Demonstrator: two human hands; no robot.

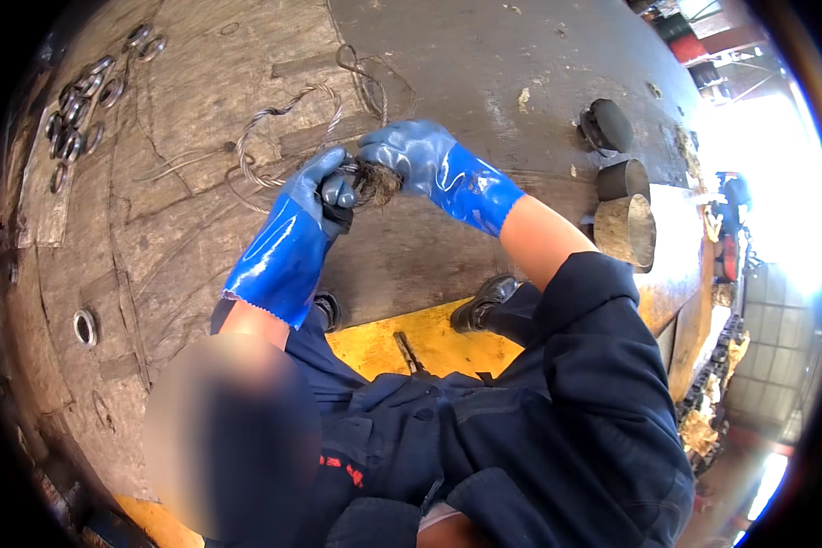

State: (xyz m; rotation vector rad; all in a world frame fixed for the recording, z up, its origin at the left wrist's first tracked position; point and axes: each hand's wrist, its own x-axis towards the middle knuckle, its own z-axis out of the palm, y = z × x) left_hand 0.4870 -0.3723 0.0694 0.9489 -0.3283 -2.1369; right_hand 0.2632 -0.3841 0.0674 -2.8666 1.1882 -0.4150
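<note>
Frayed bundle (374,185): brownish, fibrous, bristly; pinched between both gloved hands above the worn metal surface (484,82), near the middle of the view.
Dark piece (338,196): small, blackish, pressed against the left end of the bundle; kind not clear.
Left hand (318,187): in a glossy blue rubber glove, fingers curled shut round the dark piece and the bundle's near end.
Right hand (409,155): in a matching blue glove, fingers folded down over the bundle's far end, closed on it; bare forearm showing past the cuff.
Twisted wire (274,137): thin, grey, looping on the surface just behind the left hand, one end running toward the grip; whether joined to the bundle cannot be told.
Second wire loop (361,78): darker, lying flat on the metal farther up, apart from the hands.
Metal rings (82,100): a cluster of shiny washers, far upper left, well apart from the hands.
Single ring (85,327): alone at the left edge, lower down.
Cylinders (623,205): short rusty tube pieces standing near the right rim of the surface, with a dark round cap (607,123) above them.
Yellow ledge (429,342): painted strip below the surface, a black shoe (484,301) resting on it.
Clothing: dark blue work overalls (557,420) filling the lower view.
</note>
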